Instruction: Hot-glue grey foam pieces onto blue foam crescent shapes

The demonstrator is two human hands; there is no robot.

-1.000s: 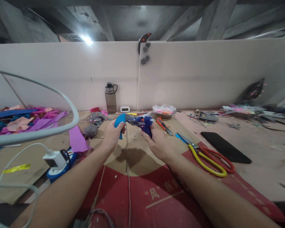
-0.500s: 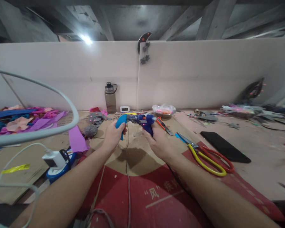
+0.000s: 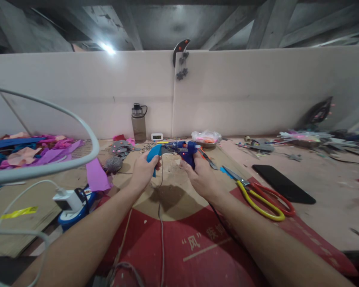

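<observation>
My left hand (image 3: 142, 171) is closed around a curved light-blue felt piece (image 3: 154, 152), held a little above the table. My right hand (image 3: 201, 177) grips a dark-blue hot glue gun (image 3: 186, 151) by its handle, a small red light glowing on it. The gun's nozzle points left and meets the top edge of the blue piece. A thin grey cord (image 3: 160, 207) hangs down between my hands towards me.
Yellow-and-red scissors (image 3: 261, 196), an orange utility knife (image 3: 208, 158) and a black phone (image 3: 283, 184) lie to the right. A water bottle (image 3: 138, 124) stands by the white partition. Coloured felt scraps (image 3: 32, 151) pile up at left, near a white charger (image 3: 68, 200) and cables.
Both hands have lifted slightly and shifted a little right, keeping the glue gun's nozzle against the blue piece.
</observation>
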